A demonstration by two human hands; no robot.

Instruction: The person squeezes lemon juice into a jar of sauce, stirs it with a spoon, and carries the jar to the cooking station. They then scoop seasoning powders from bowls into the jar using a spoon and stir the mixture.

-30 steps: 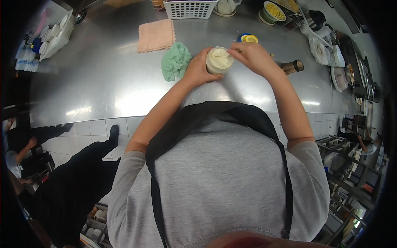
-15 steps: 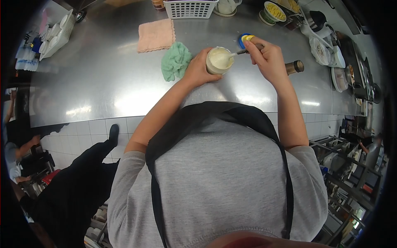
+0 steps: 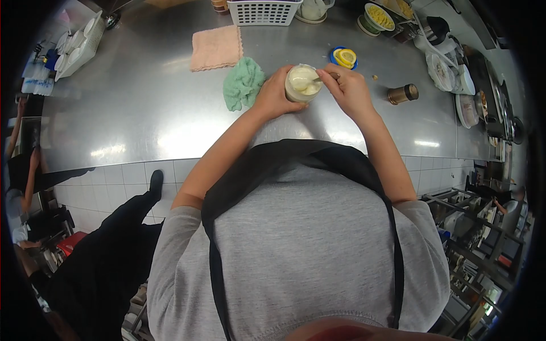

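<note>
My left hand is wrapped round a tub of pale, creamy stuff that stands on the steel table. My right hand grips the handle of a spoon, whose lower end is sunk in the cream. A crumpled green cloth lies just left of my left hand. Beyond my right hand, lemon slices sit on a small blue dish. To the right of that hand, a brown shaker-like bottle lies or stands; the wide lens makes its pose unclear.
A folded peach cloth and a white basket are toward the table's back. At back right stands a bowl of yellow pieces. A rack of white dishes stands at left. Another person's dark-clothed leg shows at lower left.
My right hand has moved left and closer to the tub, with the spoon deeper in the cream. The lemon slices and brown bottle are now uncovered. My left hand stays on the tub.
</note>
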